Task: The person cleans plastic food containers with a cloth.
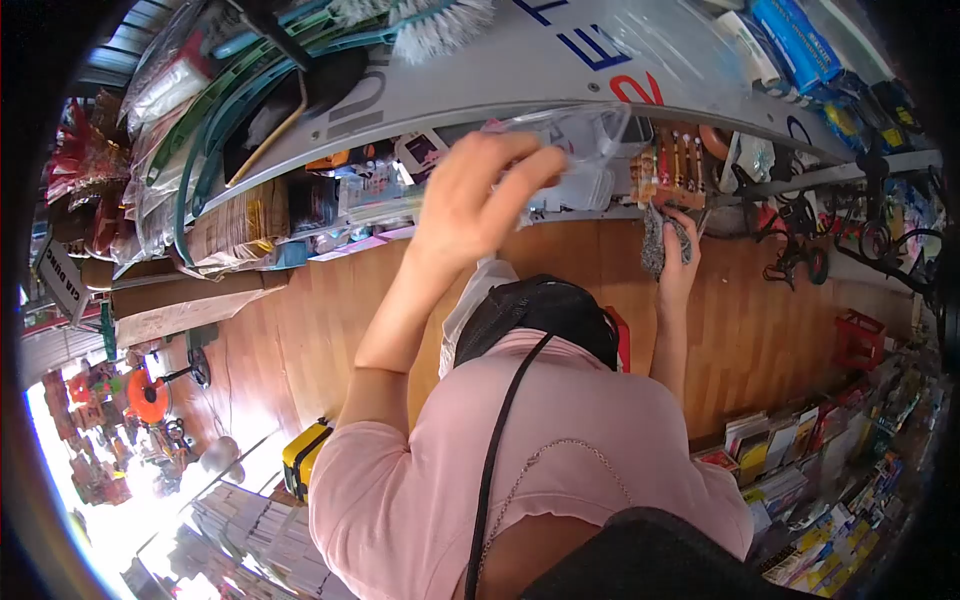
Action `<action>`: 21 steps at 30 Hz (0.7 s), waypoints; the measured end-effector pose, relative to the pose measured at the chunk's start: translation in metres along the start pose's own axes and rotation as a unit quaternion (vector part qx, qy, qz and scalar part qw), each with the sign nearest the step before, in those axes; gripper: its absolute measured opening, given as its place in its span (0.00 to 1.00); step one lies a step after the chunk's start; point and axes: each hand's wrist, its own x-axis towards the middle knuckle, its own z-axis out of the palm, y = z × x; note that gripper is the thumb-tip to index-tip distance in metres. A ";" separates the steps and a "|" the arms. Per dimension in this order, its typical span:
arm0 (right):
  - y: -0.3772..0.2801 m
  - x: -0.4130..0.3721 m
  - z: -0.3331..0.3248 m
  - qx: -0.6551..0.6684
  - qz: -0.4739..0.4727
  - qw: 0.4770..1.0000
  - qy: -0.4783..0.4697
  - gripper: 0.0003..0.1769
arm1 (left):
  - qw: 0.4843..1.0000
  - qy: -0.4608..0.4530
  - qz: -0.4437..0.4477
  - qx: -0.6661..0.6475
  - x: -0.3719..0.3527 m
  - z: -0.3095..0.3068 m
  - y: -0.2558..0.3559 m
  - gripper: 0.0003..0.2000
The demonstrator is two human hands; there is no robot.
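Observation:
My left hand (478,190), slightly blurred, is raised at the shelf's front with its fingers apart and bent. Clear plastic (590,130) lies just beyond its fingertips; whether they touch it is unclear. My right hand (680,245) is closed around a grey, fuzzy cloth (654,245) at the shelf edge, just below a row of small upright items with dark tops (678,165). Between the hands, clear plastic boxes (585,190) sit on the shelf.
A grey metal shelf panel with lettering (420,95) runs above the hands. Brushes (440,30) lie at top left. Cardboard (195,305) stands at left, black hooks (800,235) at right. Below are a yellow case (303,458), a red stool (860,338) and wooden flooring (750,340).

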 end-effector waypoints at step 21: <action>-0.150 0.025 0.083 0.009 -0.233 0.958 0.164 0.14 | 0.991 -0.041 -0.122 -0.032 0.012 -0.038 -0.058 0.20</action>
